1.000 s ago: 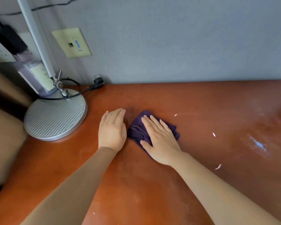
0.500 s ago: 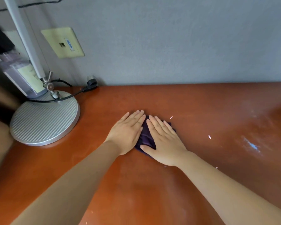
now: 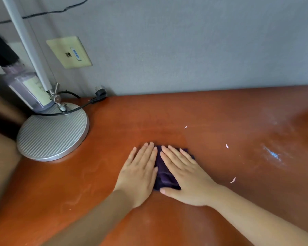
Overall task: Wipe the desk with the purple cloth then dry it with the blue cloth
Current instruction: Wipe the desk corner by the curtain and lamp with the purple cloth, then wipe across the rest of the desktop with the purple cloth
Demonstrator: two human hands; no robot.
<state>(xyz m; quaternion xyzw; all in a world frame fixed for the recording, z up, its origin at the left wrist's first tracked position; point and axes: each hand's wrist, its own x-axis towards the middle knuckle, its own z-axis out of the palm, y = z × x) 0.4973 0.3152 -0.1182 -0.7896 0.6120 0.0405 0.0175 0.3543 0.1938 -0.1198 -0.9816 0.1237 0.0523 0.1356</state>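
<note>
Reddish-brown polished wooden counter (image 3: 212, 110): bears every item listed here; dull smears and a wet glint show toward its right side.

Left hand (image 3: 140, 173): palm down, fingers (image 3: 146, 153) straight and flat, pressing the left part of the cloth. A second ago it lay on bare wood just beside the cloth; half a second ago it had come onto it, and it is there now.

Right hand (image 3: 185, 174): palm down, fingers straight and spread, pressing the right part of the cloth, as in both earlier pictures. Neither hand grips or pinches.

Dark purple folded cloth (image 3: 164, 173): mid-counter, mostly hidden under both hands, a strip showing between them. Its visible long axis seems to run from the person toward the wall, leaning slightly right; the far corner points toward the right.

Judgement: with two hands now bearing down, the wiping stroke is under way; drying has not begun. No blue cloth is in view.

Small pale scraps (image 3: 233, 180): scattered right of the cloth, apart from it.

Round ribbed silver lamp base (image 3: 52, 132): far left, well apart from the cloth, black cord across it.

Grey wall (image 3: 185, 41): behind, with cream socket plate (image 3: 68, 52).
</note>
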